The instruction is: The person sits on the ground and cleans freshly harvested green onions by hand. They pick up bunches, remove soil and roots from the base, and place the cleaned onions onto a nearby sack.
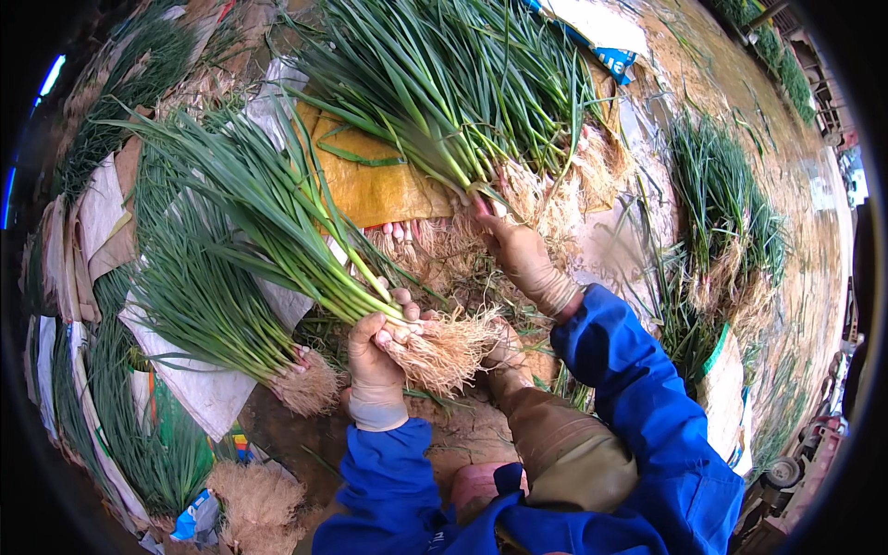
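Note:
My left hand (pixel 378 361), in a thin tan glove, grips a bunch of green garlic (pixel 312 267) just above its pale bulbs; the long roots hang to the right and the leaves point up-left. My right hand (pixel 517 253), gloved alike, has its fingers closed at the root end of a stalk at the lower edge of a large heap of green garlic (pixel 444 90). That heap lies partly on a yellow woven sack (pixel 371 187). Left of my left hand, another bunch (pixel 236 312) rests on a white woven sack (pixel 208 399).
More green garlic (pixel 721 201) lies on the wet ground at right, near a white sack (pixel 721 395). Bundles with sacks cover the left side. Roots (pixel 257 506) are heaped at lower left. A pink stool (pixel 479 482) is beneath me; a vehicle (pixel 805 472) stands at far right.

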{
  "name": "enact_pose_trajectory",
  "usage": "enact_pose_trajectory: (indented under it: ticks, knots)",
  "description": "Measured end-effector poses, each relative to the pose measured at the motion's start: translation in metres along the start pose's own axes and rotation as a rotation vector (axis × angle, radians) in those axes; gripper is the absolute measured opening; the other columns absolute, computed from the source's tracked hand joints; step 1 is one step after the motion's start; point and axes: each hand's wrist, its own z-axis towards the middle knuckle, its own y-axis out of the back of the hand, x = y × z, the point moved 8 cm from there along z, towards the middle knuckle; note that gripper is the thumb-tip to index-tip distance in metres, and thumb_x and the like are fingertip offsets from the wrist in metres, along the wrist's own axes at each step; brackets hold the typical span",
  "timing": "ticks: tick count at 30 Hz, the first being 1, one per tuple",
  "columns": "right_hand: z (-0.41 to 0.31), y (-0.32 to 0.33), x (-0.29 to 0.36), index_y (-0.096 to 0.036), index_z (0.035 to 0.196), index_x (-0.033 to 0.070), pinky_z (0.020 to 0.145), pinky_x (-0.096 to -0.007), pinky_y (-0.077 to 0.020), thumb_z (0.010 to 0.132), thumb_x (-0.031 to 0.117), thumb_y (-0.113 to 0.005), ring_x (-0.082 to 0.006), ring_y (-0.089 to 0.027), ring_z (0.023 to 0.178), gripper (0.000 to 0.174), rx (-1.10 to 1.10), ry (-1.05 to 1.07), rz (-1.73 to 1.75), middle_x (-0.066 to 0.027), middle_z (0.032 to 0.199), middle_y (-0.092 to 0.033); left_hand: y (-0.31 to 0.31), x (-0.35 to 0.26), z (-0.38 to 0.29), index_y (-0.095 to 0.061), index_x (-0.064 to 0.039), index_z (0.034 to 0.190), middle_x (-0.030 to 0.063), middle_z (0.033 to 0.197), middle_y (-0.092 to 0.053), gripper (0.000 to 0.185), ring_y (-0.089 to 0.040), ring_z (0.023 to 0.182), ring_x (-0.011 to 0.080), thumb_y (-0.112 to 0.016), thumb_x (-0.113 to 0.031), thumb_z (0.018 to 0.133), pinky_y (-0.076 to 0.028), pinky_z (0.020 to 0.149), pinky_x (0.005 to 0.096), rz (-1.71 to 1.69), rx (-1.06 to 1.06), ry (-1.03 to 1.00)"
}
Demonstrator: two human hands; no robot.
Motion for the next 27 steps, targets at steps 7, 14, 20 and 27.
enact_pose_trajectory:
  ticks: [7,14,20,27]
  knots:
    - [-0.003,-0.020,0.004,-0.059,0.095,0.005,0.061,-0.0407,-0.0509,0.083,0.016,-0.066,-0.0331,-0.065,0.067,0.018,0.127,-0.098,0.046,-0.0151,0.073,-0.064,0.045,0.054,0.032,-0.056,0.002,0.111,0.0076,0.087,-0.059,0.030,-0.056,0.076,0.0198,-0.061,-0.006,0.083,-0.050,0.070,0.0346,0.087,-0.259,0.262]
    - [-0.034,0.029,0.056,-0.061,0.114,0.008,0.064,-0.0426,-0.0518,0.083,0.013,-0.062,-0.0358,-0.066,0.077,0.032,0.149,0.158,0.162,-0.0145,0.089,-0.067,0.040,0.068,0.028,-0.059,0.000,0.093,0.0002,0.067,-0.051,0.011,-0.052,0.061,0.0125,-0.061,-0.004,0.082,-0.050,0.068,0.0305,0.078,-0.260,0.278]
    - [-0.038,-0.030,0.089,-0.057,0.112,0.006,0.062,-0.0413,-0.0517,0.086,0.026,-0.062,-0.0332,-0.065,0.077,0.033,0.246,0.341,-0.220,-0.0114,0.093,-0.061,0.049,0.050,0.013,-0.059,-0.001,0.101,0.0001,0.079,-0.056,0.021,-0.051,0.059,0.0082,-0.062,-0.002,0.080,-0.048,0.061,0.0223,0.234,-0.287,0.229]
    - [-0.016,-0.059,0.028,-0.067,0.094,0.005,0.071,-0.0447,-0.0500,0.090,0.025,-0.060,-0.0393,-0.064,0.080,0.022,0.465,0.040,0.418,-0.0205,0.081,-0.065,0.007,0.043,-0.019,-0.054,-0.009,0.099,0.0140,0.102,-0.054,0.028,-0.057,0.094,0.0274,-0.066,-0.016,0.075,-0.048,0.091,0.0514,-0.041,0.041,0.220]
